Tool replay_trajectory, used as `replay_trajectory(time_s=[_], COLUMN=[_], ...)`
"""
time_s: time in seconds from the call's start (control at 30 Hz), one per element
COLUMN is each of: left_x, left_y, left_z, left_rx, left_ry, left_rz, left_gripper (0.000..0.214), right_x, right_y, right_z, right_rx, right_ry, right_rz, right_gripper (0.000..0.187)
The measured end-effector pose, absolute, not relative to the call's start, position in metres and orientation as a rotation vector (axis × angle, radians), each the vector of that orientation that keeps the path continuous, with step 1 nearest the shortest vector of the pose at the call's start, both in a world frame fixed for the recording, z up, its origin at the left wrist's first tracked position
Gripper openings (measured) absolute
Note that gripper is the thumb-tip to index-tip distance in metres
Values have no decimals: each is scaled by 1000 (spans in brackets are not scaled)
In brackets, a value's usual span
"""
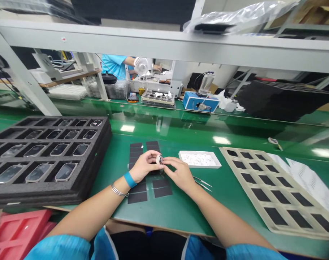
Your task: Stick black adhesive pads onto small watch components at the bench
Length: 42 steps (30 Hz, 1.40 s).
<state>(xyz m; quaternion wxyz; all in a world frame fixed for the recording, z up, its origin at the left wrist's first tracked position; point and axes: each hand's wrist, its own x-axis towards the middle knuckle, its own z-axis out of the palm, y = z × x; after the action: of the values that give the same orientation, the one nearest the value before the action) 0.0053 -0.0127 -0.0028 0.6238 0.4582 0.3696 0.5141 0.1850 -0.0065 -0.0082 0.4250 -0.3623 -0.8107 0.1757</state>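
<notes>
The place looks like an electronics workshop: green workbench (180,216), foam tray (84,178) of watch-like cases (66,171), and a co-worker (114,65) (blue-sleeved) opposite.

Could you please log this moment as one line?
left hand: holding small part | right hand: at same part | nearby: white tray, tweezers

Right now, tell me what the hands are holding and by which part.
A small pale-and-dark piece: the left hand pinches it by its left side; the right hand reaches its right edge, though whether it grips cannot be told.
</notes>
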Motion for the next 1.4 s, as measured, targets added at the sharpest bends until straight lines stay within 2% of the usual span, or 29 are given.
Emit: replay_trajectory(time_s=[0.5, 0.93, 1.03, 1.2, 1.3, 1.4], left_x=[8, 10, 4, -6, -7, -6], left_y=[-14, -15, -12, -4, -4, -7], left_z=[-3, -3, 0, 0, 0, 2], left_rx=[1070, 944, 795, 751, 796, 822], left_ry=[877, 844, 774, 697, 711, 708], left_rz=[1219, 1206, 1166, 1162, 1152, 1121], left_gripper=[49, 50, 53, 51, 49, 52], right_x=[182, 186, 212, 272, 277, 248], right_y=[-8, -5, 9, 41, 45, 31], right_z=[-4, -1, 11, 24, 23, 18], right_rx=[-963, -996, -1192, -1784, -1772, -1420], right_ry=[-2023, -2067, -2017, -1944, -1869, -1806], right_rz=[507, 289, 119, -44, 39, 360], right_gripper=[18, 15, 16, 13, 15, 15])
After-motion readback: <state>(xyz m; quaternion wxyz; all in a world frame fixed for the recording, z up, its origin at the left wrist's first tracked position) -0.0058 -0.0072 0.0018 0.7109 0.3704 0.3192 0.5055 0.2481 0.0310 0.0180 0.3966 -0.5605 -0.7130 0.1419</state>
